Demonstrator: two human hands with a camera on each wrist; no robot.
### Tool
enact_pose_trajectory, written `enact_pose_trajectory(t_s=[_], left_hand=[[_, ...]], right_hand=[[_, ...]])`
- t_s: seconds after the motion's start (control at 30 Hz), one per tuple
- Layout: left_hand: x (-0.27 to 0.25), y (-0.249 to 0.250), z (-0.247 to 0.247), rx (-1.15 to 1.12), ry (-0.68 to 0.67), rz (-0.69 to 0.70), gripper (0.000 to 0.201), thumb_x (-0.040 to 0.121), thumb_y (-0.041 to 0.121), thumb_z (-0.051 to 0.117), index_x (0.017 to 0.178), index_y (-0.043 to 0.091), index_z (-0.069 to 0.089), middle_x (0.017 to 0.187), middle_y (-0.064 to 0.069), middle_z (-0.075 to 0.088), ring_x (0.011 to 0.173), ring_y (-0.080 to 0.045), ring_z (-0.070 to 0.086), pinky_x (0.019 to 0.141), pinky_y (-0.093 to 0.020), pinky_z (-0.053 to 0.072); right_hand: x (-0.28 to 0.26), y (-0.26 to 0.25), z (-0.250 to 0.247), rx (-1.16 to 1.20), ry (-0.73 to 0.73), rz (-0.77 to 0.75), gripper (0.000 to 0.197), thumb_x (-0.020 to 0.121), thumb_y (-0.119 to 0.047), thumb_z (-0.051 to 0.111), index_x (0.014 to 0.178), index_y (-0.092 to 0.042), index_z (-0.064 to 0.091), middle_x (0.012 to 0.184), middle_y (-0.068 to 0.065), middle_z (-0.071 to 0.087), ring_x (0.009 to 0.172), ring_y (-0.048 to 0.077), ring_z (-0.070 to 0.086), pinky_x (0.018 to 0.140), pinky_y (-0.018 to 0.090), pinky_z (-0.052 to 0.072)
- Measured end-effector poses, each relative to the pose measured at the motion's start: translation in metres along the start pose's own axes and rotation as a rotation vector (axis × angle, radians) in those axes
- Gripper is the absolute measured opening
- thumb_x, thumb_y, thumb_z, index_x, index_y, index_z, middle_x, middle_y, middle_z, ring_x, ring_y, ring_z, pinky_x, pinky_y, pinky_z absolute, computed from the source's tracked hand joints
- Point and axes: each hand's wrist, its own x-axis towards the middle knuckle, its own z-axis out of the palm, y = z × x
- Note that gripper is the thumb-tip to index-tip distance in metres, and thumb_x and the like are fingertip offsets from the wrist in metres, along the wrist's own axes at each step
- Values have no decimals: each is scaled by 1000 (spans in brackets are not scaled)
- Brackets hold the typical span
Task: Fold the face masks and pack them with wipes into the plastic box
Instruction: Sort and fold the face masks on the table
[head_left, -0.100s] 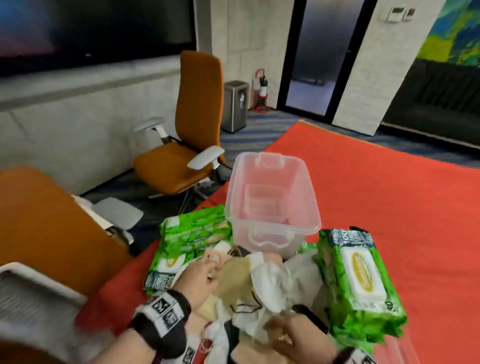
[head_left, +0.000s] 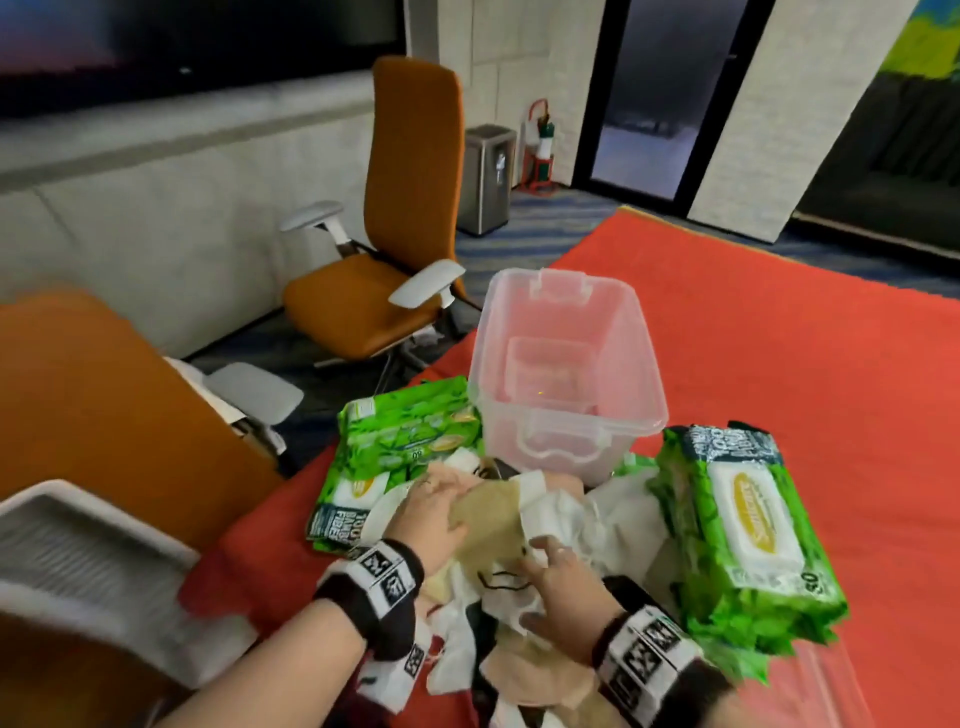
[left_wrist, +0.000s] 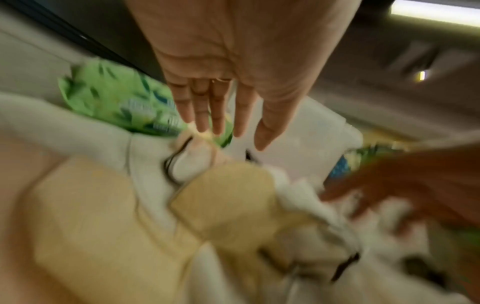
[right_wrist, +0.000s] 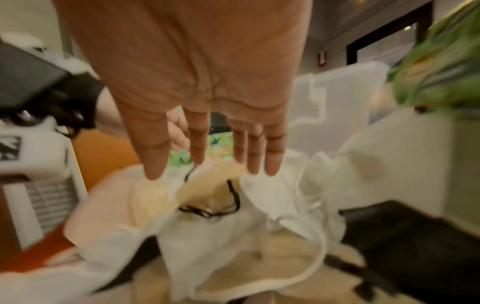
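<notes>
Masks (head_left: 524, 561) lie in a soft, crumpled pile of white, tan and pale pink cloth, with thin black ear loops (right_wrist: 215, 207) curling on top. The pile sits on the red tabletop (head_left: 779, 374), right under both sets of fingers. The left hand (head_left: 434, 514) lies flat on a tan mask (head_left: 491, 512), palm down, its fingers (left_wrist: 207, 111) straight and close together, holding nothing. The right hand (head_left: 563, 582) is palm down over white masks, with its fingers (right_wrist: 257, 150) straight and a little spread, holding nothing (the wrist views are blurry). Just past the fingertips stands the plastic box (head_left: 569, 374), clear, smooth and rounded at the corners, its top open. Shiny, crinkly green wipes packs sit on both sides: one stack (head_left: 395, 452) left of the left fingers, another stack (head_left: 737, 530) right of the right fingers.
</notes>
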Motion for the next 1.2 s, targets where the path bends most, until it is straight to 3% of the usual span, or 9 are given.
enact_pose_trajectory(t_s=[0.1, 0.2, 0.3, 0.43, 0.57, 0.67, 0.8, 0.97, 1.2], left_hand=[[9, -3, 21, 22, -79, -58, 55, 87, 27, 59, 138, 22, 40, 148, -7, 29, 136, -22, 28, 110, -27, 24], [18, -5, 32, 40, -85, -46, 49, 84, 23, 61, 131, 29, 48, 143, -9, 32, 129, -26, 38, 106, -33, 32], [26, -8, 39, 49, -91, -31, 39, 83, 20, 63, 121, 29, 56, 132, -8, 35, 119, -26, 45, 100, -33, 37], [31, -10, 34, -73, -26, 70, 23, 82, 7, 61, 102, 17, 68, 116, -9, 53, 118, -23, 44, 94, -22, 31], [25, -15, 21, -152, 160, 146, 27, 77, 1, 67, 100, 15, 69, 98, -4, 57, 98, -20, 49, 73, -17, 28], [13, -23, 15, -137, 280, 154, 24, 76, 4, 71, 97, 15, 67, 86, -1, 48, 87, -18, 44, 66, -20, 25], [-5, -32, 11, -164, 306, 229, 16, 79, 4, 68, 91, 14, 70, 80, 4, 55, 80, -12, 46, 71, -17, 30], [-28, -40, 7, -135, 333, 301, 24, 86, -1, 57, 101, 11, 72, 104, -4, 71, 102, -18, 62, 102, -24, 37], [-44, -47, -3, -242, 525, 307, 28, 89, -2, 49, 103, 9, 71, 108, -8, 70, 104, -22, 62, 96, -21, 40]], right_hand=[[41, -3, 10, -147, 10, 148, 53, 89, -13, 44, 138, -29, 32, 153, 17, 0, 136, 35, 20, 110, 47, 25], [60, 9, 11, -180, 22, 272, 58, 90, -11, 47, 143, -24, 28, 152, 22, -3, 135, 39, 22, 110, 47, 26], [68, 14, 12, -181, 43, 278, 52, 89, -3, 41, 139, -16, 33, 146, 23, 16, 127, 40, 36, 105, 44, 35], [62, 17, 1, -27, 176, 229, 24, 87, -6, 47, 110, -8, 53, 110, 15, 48, 101, 31, 56, 90, 36, 46], [43, 20, -16, 43, 444, 211, 44, 81, 2, 55, 121, -16, 56, 116, 11, 59, 106, 28, 55, 85, 28, 40], [14, 18, -22, 138, 704, 158, 39, 80, 4, 57, 114, -15, 62, 90, 8, 64, 87, 23, 57, 69, 22, 33], [-18, 16, -10, 211, 898, 81, 16, 76, 0, 66, 87, -8, 73, 57, -13, 46, 56, 5, 44, 55, 13, 31], [-43, 0, 4, 277, 982, 37, 16, 77, -1, 67, 87, -11, 74, 61, -25, 49, 61, -20, 50, 60, -1, 32], [-62, -17, 4, 271, 1037, 50, 10, 81, -13, 67, 89, -15, 73, 68, 2, 58, 58, 7, 47, 58, 16, 35]])
